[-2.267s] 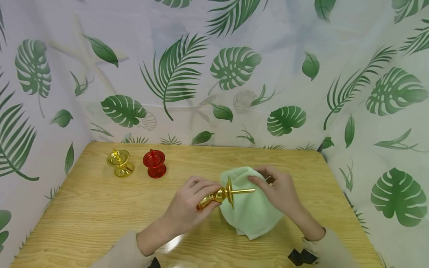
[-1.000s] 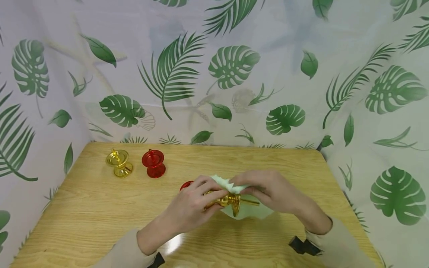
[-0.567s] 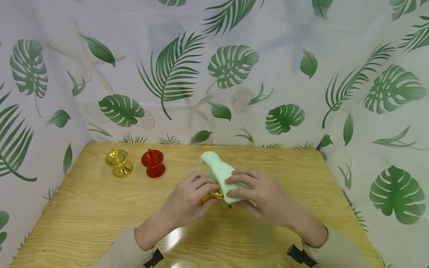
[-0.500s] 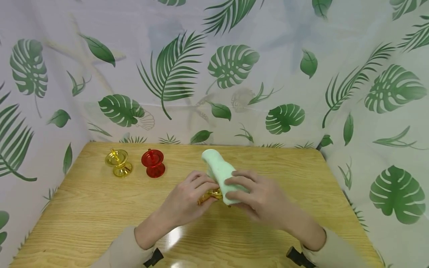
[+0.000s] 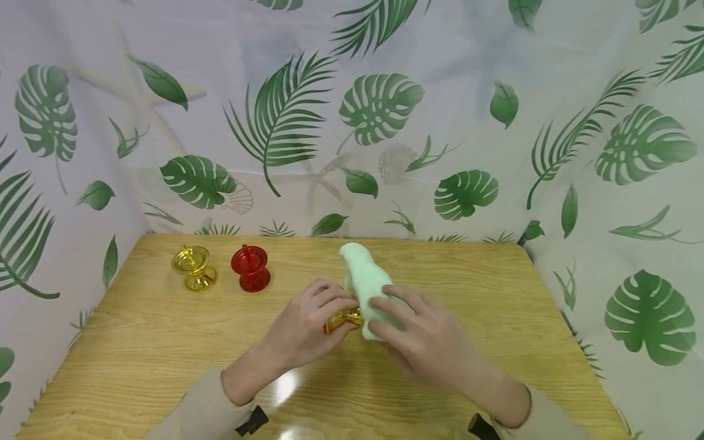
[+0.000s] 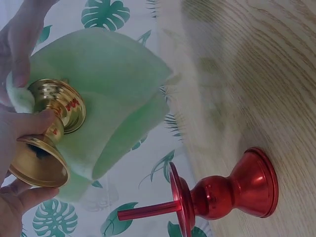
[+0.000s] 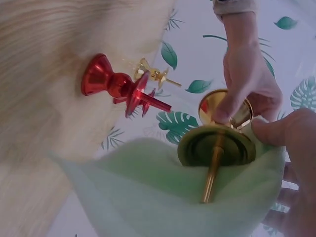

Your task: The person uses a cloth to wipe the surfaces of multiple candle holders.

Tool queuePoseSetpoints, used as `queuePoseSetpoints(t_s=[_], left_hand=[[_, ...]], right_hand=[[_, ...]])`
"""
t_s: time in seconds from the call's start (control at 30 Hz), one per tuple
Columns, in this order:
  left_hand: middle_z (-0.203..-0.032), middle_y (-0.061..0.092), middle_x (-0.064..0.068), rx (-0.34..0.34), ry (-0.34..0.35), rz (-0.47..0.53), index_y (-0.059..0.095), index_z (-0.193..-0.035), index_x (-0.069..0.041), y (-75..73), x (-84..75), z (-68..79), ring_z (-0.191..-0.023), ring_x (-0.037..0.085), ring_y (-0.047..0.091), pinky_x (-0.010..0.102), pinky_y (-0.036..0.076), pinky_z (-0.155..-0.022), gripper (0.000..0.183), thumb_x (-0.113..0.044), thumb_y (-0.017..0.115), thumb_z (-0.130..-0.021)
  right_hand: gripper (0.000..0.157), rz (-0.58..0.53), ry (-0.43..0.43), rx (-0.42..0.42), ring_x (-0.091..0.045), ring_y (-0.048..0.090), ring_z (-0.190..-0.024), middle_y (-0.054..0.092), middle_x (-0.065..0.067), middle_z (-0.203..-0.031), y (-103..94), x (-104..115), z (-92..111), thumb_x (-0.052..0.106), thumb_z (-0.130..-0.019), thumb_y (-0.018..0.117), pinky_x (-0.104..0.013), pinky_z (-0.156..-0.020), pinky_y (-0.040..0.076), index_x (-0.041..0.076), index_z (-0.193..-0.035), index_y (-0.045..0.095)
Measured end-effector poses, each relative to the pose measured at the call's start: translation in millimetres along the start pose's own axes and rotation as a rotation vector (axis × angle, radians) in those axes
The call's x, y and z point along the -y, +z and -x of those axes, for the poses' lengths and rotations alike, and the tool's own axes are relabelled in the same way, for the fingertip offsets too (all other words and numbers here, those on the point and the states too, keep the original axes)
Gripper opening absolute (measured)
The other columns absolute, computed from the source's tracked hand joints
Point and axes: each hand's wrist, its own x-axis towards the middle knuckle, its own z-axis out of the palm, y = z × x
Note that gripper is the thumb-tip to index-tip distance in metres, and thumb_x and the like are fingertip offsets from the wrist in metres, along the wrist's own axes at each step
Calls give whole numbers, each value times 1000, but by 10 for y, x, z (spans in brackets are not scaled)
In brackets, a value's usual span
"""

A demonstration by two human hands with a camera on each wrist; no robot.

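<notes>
My left hand [image 5: 308, 324] grips a gold candle holder [image 5: 343, 319] by its stem, tilted on its side above the table. Its spike and dish [image 7: 217, 150] point away from the left hand; the cloth hides them in the head view. My right hand [image 5: 429, 336] holds a pale green cloth [image 5: 365, 278] folded over the dish end, thumb and fingers pressing it from either side. In the right wrist view, the cloth [image 7: 163, 192] spreads out beneath the dish and spike. Red marks show on the gold holder [image 6: 61, 106] in the left wrist view.
At the back left of the wooden table [image 5: 165, 342] stand a second gold candle holder [image 5: 198, 269] and a red one [image 5: 252, 269]. Another red candle holder [image 6: 222, 195] stands close by the left hand, hidden in the head view. Leaf-patterned curtain [image 5: 308, 122] surrounds the table.
The cloth was draped open in the right hand; it came over the gold candle holder and now wraps its dish end. Lately the right hand has shifted slightly down and its wrist has turned.
</notes>
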Motion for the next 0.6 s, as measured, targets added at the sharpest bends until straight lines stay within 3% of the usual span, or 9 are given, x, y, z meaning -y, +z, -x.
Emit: queuePoseSetpoints(t_s=[0.1,0.27,0.47,0.6], left_hand=[[-102,76,-1,-9,27,-8,77,-103,-9,5,-2,5,-103,18,68,25,62,-87,36,-13,97,-74],[-102,77,-1,-23,64,-32,78,-103,-9,25,11,27,-101,16,68,22,62,-85,35,-12,97,-74],[-102,77,-1,-23,92,-85,78,-102,-9,28,36,78,-102,18,68,23,61,-87,35,-13,97,-73],[-102,78,-1,-25,101,-97,78,-103,-9,23,36,91,-104,19,68,23,62,-87,37,-13,98,-72]], right_hand=[[33,-131,64,33,-29,72,-112,75,-7,-119,-21,-66,-43,19,-74,93,-43,-85,65,17,-101,75],[18,-325,191,170,-23,72,-114,74,-2,-123,-50,-162,-130,23,-88,85,-36,-82,64,19,-103,75],[15,-445,284,354,-20,73,-112,74,0,-126,-32,-262,-217,25,-98,76,-35,-86,63,17,-110,76],[15,-517,323,400,-17,73,-107,75,0,-123,12,-323,-271,25,-101,71,-35,-87,62,16,-113,76]])
